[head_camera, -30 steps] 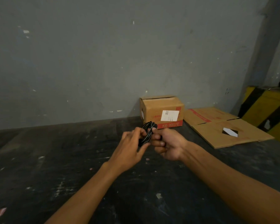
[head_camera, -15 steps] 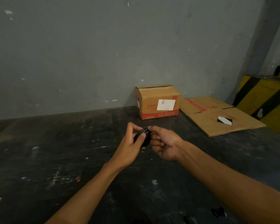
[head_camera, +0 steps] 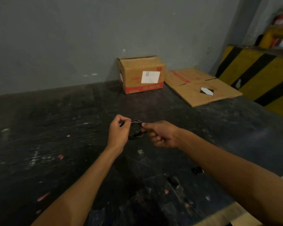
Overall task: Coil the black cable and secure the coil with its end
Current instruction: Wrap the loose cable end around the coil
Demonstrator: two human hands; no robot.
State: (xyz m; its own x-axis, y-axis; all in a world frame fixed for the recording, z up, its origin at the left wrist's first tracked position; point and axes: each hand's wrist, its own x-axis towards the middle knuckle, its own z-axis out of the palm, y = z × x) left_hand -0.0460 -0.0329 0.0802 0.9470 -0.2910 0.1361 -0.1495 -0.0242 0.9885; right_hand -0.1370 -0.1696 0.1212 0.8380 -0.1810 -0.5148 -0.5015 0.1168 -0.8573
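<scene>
The black cable (head_camera: 136,136) is a small coil of several loops held between my hands above the dark table (head_camera: 56,128). My left hand (head_camera: 118,132) pinches the coil's left side with thumb and fingers. My right hand (head_camera: 162,134) pinches the top right of the coil between thumb and forefinger, with the other fingers curled. Part of the coil is hidden behind my fingers, and I cannot make out the cable's end.
A closed cardboard box (head_camera: 142,74) stands against the grey wall at the back. A flattened cardboard sheet (head_camera: 201,88) lies to its right. A yellow-and-black striped barrier (head_camera: 260,75) borders the right side. Small dark bits (head_camera: 197,170) lie near my right forearm.
Both hands have dropped lower toward the table. The coil has turned from upright and bunched to a flatter open loop stretched between the hands. The view has tilted downward.
</scene>
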